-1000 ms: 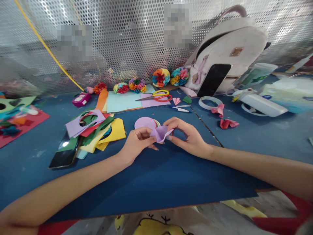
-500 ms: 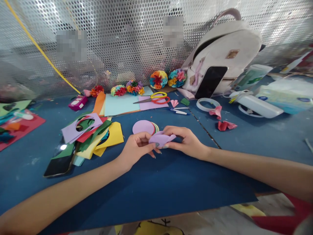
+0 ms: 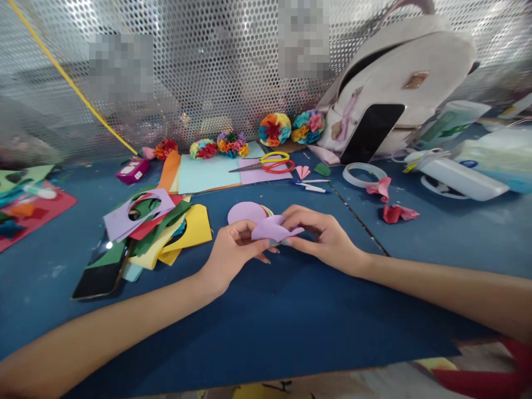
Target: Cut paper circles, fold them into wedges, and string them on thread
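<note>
Between my two hands is a purple paper circle [image 3: 270,228], bent up along its right side. My left hand [image 3: 230,249] pinches its left and lower edge between thumb and fingers. On the other edge, my right hand [image 3: 328,238] pinches the curled paper, its thumb close to my left thumb. Just behind my left fingers lies a fanned stack of cut paper circles [image 3: 246,213], purple on top, with red, green and yellowish edges showing; my fingers and the held paper hide part of it.
Cut-out paper scraps [image 3: 166,224] partly cover a phone [image 3: 97,280] on the left. Scissors [image 3: 270,163] rest on paper sheets [image 3: 203,173] behind. Pens [image 3: 311,186], a tape roll [image 3: 363,174] and a backpack [image 3: 411,66] with another phone [image 3: 373,133] are to the right. Paper flowers [image 3: 275,129] line the mesh wall.
The view has shifted a little, so things on the right sit further right. Both hands keep hold of the purple circle, and its right side looks slightly more curled.
</note>
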The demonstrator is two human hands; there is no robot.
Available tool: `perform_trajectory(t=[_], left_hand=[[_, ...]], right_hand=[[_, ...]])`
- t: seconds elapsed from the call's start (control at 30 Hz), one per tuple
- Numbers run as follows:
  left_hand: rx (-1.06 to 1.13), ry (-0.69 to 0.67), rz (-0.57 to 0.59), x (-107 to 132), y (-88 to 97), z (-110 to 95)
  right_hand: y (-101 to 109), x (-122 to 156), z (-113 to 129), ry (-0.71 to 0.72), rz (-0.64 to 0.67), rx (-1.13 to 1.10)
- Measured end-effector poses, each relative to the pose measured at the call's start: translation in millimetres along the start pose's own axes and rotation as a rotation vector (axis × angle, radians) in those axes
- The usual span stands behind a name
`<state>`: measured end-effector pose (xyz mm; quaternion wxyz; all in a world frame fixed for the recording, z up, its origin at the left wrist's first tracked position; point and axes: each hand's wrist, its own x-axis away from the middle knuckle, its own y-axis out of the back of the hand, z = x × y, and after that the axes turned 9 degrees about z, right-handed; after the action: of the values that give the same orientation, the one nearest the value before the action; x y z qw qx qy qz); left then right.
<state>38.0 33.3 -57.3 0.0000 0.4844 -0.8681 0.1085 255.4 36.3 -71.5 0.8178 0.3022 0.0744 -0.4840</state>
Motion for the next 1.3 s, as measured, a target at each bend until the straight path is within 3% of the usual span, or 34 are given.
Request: perform_trajectory(t=[0.27,0.4,0.8,1.1,1.17,1.3], left_hand=[[0.060,0.073,0.121,-2.8,6.2,-4.9],[0.053,0.049,0.146,-1.5,7.3,-3.0],[-0.085,-0.172,0.105,6.2,2.9,7.9],[-0.191,-0.154,0.049,4.1,5.3,10.5],[-0.253,-0.215,0.042,4.2,5.9,11.4],[-0.558,-0.463,-0.004,7.9,7.8,10.5]], right_hand=[[-1.4,2.9,2.5,0.136,-0.095,0.221],[-0.7,3.2,4.6,0.191,-0.054,0.269],[0.0,4.4,1.0,0.169,-0.077,0.248],[4.6,4.7,2.2,0.184,-0.034,0.223],[6.6,4.6,2.6,0.222,-0.033,0.249],[10.1,5.4,3.0,0.303,-0.022,0.332]])
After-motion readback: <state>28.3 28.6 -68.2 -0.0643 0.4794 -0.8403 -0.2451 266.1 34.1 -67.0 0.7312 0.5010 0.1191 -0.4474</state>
